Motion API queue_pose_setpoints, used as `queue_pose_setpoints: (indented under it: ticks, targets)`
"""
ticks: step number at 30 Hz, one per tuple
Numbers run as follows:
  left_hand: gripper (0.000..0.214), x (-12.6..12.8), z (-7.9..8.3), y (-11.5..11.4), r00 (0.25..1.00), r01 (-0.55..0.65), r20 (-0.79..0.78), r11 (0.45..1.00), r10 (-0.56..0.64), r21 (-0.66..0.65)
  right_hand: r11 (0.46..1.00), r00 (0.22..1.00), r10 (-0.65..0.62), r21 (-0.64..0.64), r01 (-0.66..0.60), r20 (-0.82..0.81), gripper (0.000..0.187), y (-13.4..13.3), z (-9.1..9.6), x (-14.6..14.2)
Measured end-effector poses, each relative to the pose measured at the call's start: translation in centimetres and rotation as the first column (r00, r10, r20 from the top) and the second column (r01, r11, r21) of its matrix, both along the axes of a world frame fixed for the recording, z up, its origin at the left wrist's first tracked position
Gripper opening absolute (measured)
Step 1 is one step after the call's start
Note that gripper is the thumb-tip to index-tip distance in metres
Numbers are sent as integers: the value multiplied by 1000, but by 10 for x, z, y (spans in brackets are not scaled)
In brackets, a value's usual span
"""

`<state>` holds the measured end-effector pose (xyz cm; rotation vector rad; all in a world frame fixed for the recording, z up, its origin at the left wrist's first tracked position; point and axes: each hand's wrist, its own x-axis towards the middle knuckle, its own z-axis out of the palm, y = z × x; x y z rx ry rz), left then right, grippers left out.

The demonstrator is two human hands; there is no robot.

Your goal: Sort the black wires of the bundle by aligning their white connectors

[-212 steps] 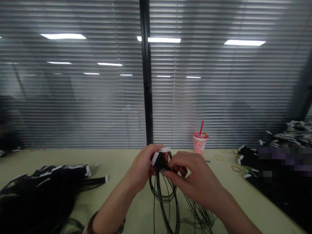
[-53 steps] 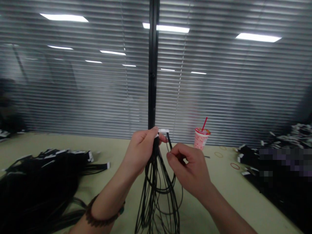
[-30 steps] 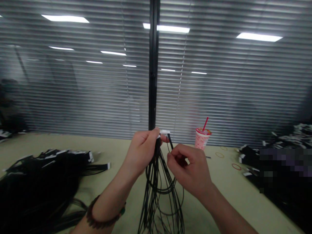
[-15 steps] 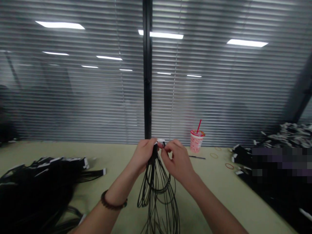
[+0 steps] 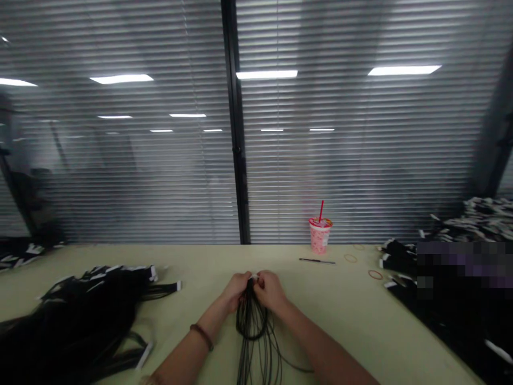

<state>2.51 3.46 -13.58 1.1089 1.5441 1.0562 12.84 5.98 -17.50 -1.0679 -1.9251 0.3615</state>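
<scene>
My left hand is closed around the top of a bundle of black cables, near a small white connector. My right hand pinches at the same end, its fingertips close against the left ones. The fingers partly hide the connector. Below my hands the cables hang in a loop, and loose strands spread down toward the table's near side. A beaded bracelet is on my left wrist.
On the pale table, a heap of black cables with white connectors lies left, another pile right. Near the back stand a pink cup with a straw, a thin dark pen-like stick and rubber bands. Blinds cover the window behind.
Both hands and the cable bundle are lower in view, closer to the tabletop. My right hand has come in against the left at the connector end. The camera view has shifted too.
</scene>
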Motion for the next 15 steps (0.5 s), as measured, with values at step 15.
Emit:
queue_pose_setpoints:
  ticks: [15]
  targets:
    - [36,-24,-17,-38,962,134,228,987,-150,84,927,930,363,80,-367,59,8,-39,3,13]
